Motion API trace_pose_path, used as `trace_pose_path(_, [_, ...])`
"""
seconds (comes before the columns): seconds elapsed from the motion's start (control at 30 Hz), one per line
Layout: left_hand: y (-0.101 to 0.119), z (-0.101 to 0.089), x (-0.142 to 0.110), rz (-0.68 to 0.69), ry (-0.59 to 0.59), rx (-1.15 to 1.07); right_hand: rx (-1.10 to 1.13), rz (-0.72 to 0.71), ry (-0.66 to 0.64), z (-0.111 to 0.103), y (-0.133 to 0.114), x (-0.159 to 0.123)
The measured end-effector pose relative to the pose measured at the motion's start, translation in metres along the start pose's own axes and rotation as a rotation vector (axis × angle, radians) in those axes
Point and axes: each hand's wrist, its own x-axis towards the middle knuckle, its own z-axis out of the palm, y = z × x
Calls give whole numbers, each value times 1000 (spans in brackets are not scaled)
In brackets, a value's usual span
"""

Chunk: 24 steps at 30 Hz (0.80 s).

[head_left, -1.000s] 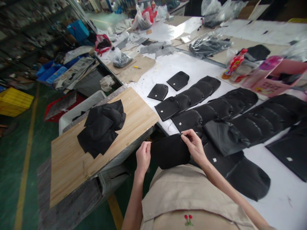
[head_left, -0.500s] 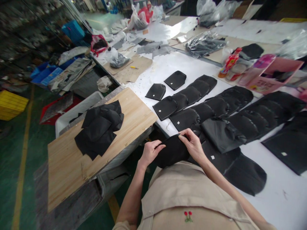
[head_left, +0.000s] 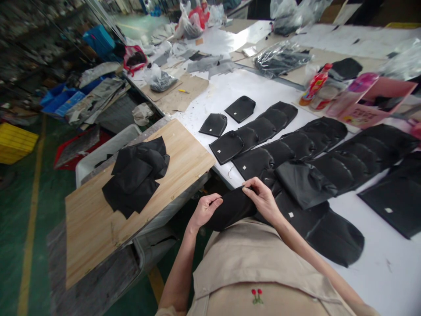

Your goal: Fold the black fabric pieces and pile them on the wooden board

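A black fabric piece (head_left: 230, 211) is stretched between my two hands, just in front of my beige apron (head_left: 253, 254). My left hand (head_left: 204, 211) pinches its left edge between thumb and fingers. At its upper right edge, my right hand (head_left: 261, 197) grips it the same way. Overlapping rows of black pieces (head_left: 296, 145), some with small white labels, lie on the white table beyond my right hand. Two separate black pieces (head_left: 240, 109) rest farther back. To the left, a loose pile of black cut pieces (head_left: 134, 173) sits on a wooden board (head_left: 186, 149).
A pink box (head_left: 378, 103), a red-labelled bottle (head_left: 315, 84) and a jar stand at the table's right. Plastic bags (head_left: 278, 57) and grey scraps lie at the back. A yellow cutter (head_left: 183, 91) rests on cardboard. Crates (head_left: 16, 144) stand on the floor at left.
Both hands have shifted slightly left with the black fabric piece, and its upper edge looks straighter between them. The pieces on the table and board stay as they were.
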Motion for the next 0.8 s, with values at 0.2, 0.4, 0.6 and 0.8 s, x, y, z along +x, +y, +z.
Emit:
trace_pose_path(0.2, [4,-2,-1,-19,55,25,-33,-22,-10,1,-6,-1])
trace_pose_path(0.4, [4,1,-5,-11,156,-6,-16,25,-19,-1,-1,0])
trace_pose_path(0.6, [14,3,-8,22,185,23,40,68,10,-1,2,0])
trace_pose_path(0.8, [16,5,-8,-33,224,22,97,41,27,-3,9,-1])
